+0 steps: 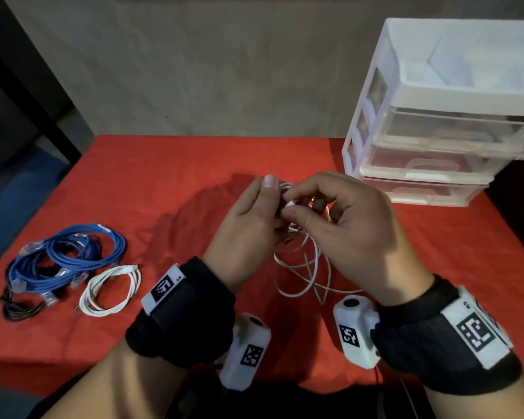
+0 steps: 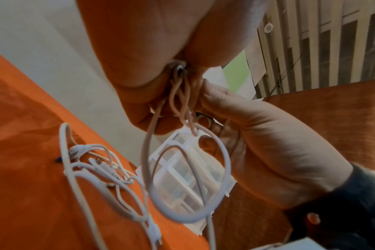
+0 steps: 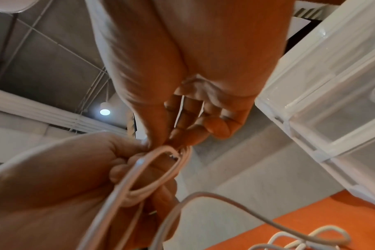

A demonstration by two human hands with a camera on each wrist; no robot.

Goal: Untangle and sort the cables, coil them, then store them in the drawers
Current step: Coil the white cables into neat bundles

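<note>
Both hands meet above the bench (image 1: 194, 164) centre, left hand (image 1: 248, 225) gripping looped white cable (image 1: 303, 267), right hand (image 1: 345, 225) pinching its strands. Left of that tangle lie a white coil (image 1: 109, 290) and blue cables (image 1: 70, 258); behind-right stands the drawer unit (image 1: 442, 116).

Red cloth (image 1: 194, 176) spread over the whole table, creased and shadowed near the middle. Behind it, at twelve o'clock, a plain grey-beige wall (image 1: 209, 71) runs the full width. Over at nine to ten o'clock, a dark frame (image 1: 28, 95) slants down past the table's left edge. The right wrist view looks up at a ceiling lamp (image 3: 104, 111), lit, round, with thin conduits (image 3: 60, 45) crossing the grey ceiling beside it.
</note>
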